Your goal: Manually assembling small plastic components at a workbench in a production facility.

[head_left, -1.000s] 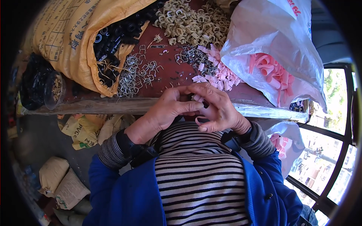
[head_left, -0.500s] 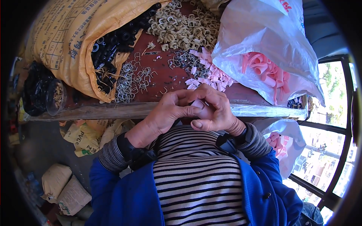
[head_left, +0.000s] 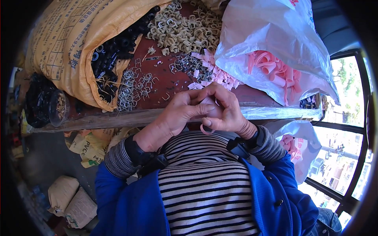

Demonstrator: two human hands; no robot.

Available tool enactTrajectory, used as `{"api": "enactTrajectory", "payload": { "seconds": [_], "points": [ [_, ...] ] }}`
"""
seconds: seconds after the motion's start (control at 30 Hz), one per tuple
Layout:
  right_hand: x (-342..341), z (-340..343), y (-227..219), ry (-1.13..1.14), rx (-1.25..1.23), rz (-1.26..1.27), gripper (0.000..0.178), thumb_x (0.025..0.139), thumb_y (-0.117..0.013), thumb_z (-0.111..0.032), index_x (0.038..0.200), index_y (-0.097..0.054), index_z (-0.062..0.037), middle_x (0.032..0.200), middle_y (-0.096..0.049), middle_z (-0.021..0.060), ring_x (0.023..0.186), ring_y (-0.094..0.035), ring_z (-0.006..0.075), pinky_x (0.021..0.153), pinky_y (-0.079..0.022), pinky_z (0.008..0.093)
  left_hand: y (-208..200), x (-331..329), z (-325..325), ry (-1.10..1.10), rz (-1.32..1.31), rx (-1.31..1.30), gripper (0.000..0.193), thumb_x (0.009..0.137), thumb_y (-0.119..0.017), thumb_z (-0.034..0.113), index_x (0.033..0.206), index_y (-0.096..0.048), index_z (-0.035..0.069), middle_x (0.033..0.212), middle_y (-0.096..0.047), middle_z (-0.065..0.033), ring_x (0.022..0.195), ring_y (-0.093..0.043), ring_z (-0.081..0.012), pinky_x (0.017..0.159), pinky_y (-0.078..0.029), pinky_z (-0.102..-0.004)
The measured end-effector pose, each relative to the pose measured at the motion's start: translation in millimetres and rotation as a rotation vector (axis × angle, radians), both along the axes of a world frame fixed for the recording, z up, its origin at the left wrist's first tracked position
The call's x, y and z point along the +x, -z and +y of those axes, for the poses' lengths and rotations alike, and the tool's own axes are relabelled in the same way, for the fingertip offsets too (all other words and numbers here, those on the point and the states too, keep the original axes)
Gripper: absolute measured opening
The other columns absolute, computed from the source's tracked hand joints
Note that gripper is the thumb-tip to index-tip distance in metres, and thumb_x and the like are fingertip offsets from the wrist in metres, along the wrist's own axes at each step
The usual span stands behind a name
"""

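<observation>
Both of my hands meet just above the table's front edge, over my lap. Between them is a curled pink plastic piece [head_left: 208, 107], with a thin loop of it hanging below the right thumb. My right hand [head_left: 227, 112] curls round the piece, index finger arched over and thumb beneath. My left hand [head_left: 182, 114] is closed, its thumb pressed on the piece from the side. Fingers hide most of the piece. Just beyond lie small pink scraps [head_left: 226, 78] and bent metal clips [head_left: 132, 84].
An orange woven sack [head_left: 67, 47] spills black fittings [head_left: 108, 59] at the left. Cream-coloured clips [head_left: 189, 29] are heaped at the back. A white plastic bag [head_left: 260, 33] of pink rolled pieces [head_left: 271, 69] stands at the right. A clear tub [head_left: 59, 110] sits by the left edge.
Both hands stay together on the pink piece. The fingers have shifted slightly, and a thin pink loop now shows below the right thumb. The view has moved a little.
</observation>
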State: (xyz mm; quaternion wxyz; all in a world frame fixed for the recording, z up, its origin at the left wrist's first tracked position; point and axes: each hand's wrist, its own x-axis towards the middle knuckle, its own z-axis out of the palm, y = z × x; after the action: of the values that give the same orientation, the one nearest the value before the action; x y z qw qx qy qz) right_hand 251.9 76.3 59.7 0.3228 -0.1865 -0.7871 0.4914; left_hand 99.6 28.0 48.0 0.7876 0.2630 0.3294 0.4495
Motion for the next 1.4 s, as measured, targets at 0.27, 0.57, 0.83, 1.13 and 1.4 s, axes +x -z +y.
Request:
{"api": "enactTrajectory", "payload": {
  "seconds": [0.27, 0.57, 0.83, 1.13, 1.4],
  "points": [
    [5, 13, 0, 0.174, 0.427, -0.223, 0.069, 0.065, -0.068, -0.028, 0.119, -0.032, -0.0022, 0.090, -0.053, 0.0152, 0.085, -0.054, 0.0313, 0.074, -0.044, 0.0370, -9, -7, 11, -0.158, 0.131, 0.166, 0.050, 0.072, -0.063, 0.008, 0.115, -0.039, -0.003, 0.099, -0.051, -0.0087, 0.090, -0.052, -0.0132, 0.079, -0.044, -0.0251],
    [-4, 5, 11, 0.154, 0.028, -0.331, 0.062, 0.069, -0.064, -0.017, 0.119, -0.031, -0.0022, 0.095, -0.053, 0.0201, 0.086, -0.055, 0.0342, 0.073, -0.045, 0.0376, -4, -5, 5, -0.225, 0.445, 0.440, 0.057, 0.073, -0.064, 0.011, 0.119, -0.034, -0.003, 0.106, -0.050, -0.0123, 0.096, -0.050, -0.0174, 0.084, -0.041, -0.0270],
    [82, 0, -25, 0.397, -0.089, -0.429, 0.037, 0.071, -0.060, -0.003, 0.105, -0.047, 0.0006, 0.087, -0.051, 0.0040, 0.076, -0.046, 0.0086, 0.069, -0.039, 0.0222, -13, -31, 15, -0.030, 0.713, 0.616, 0.060, 0.071, -0.066, 0.018, 0.120, -0.036, -0.001, 0.107, -0.051, -0.0135, 0.097, -0.051, -0.0185, 0.085, -0.040, -0.0317],
    [297, -96, -31, 0.912, 0.133, -1.414, 0.032, 0.062, -0.064, -0.017, 0.089, -0.055, -0.0014, 0.077, -0.058, 0.0135, 0.068, -0.056, 0.0293, 0.062, -0.044, 0.0342, 4, -98, 57, -0.052, 1.275, 0.534, 0.049, 0.072, -0.064, 0.021, 0.113, -0.045, 0.003, 0.107, -0.052, -0.0138, 0.096, -0.052, -0.0227, 0.078, -0.044, -0.0320],
    [159, -15, -33, 0.738, 0.207, -0.923, 0.024, 0.068, -0.060, -0.005, 0.091, -0.055, 0.0000, 0.074, -0.054, 0.0097, 0.066, -0.054, 0.0186, 0.061, -0.042, 0.0294, 16, -157, 70, -0.230, 2.106, 0.691, 0.017, 0.070, -0.058, 0.012, 0.082, -0.051, 0.002, 0.088, -0.053, -0.0137, 0.081, -0.055, -0.0317, 0.067, -0.046, -0.0401]
  ]
}}
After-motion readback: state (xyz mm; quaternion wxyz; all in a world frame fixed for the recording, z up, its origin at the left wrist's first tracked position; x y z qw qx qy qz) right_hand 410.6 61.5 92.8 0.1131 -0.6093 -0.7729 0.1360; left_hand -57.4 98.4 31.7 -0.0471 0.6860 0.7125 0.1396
